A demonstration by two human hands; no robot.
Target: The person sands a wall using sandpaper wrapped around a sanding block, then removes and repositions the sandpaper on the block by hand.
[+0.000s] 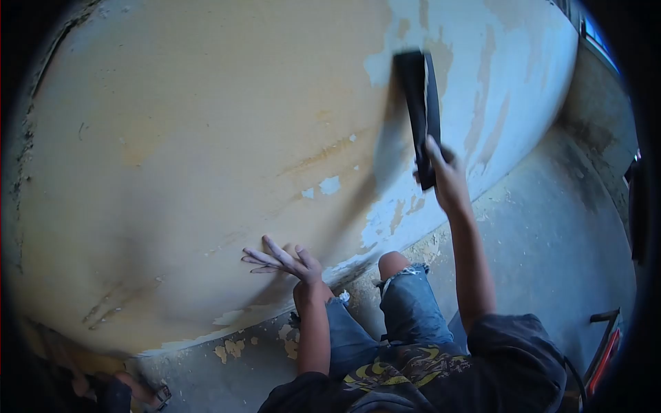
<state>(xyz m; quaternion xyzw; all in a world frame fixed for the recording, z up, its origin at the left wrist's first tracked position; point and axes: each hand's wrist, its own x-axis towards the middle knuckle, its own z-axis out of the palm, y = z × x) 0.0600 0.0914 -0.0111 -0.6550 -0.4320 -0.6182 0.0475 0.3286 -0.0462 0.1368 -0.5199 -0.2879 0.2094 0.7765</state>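
My right hand [446,168] is closed around the lower end of a long, flat black tool [416,103] with a thin pale line along its length. The tool is raised upright in front of a large curved surface [227,103], close to where tan meets pale blue-white; whether it touches is unclear. Lower and to the left, my left hand [284,261] has its fingers spread, holds nothing, and lies at or just over the tan part. Several pale patches [330,185] and brown streaks mark the surface between my hands.
My knees [413,296] are close to the surface's lower edge. Flakes [231,350] are scattered on the concrete floor [544,241]. At the lower left, parts of another person [131,389] show. A red and black frame [606,351] stands at the lower right.
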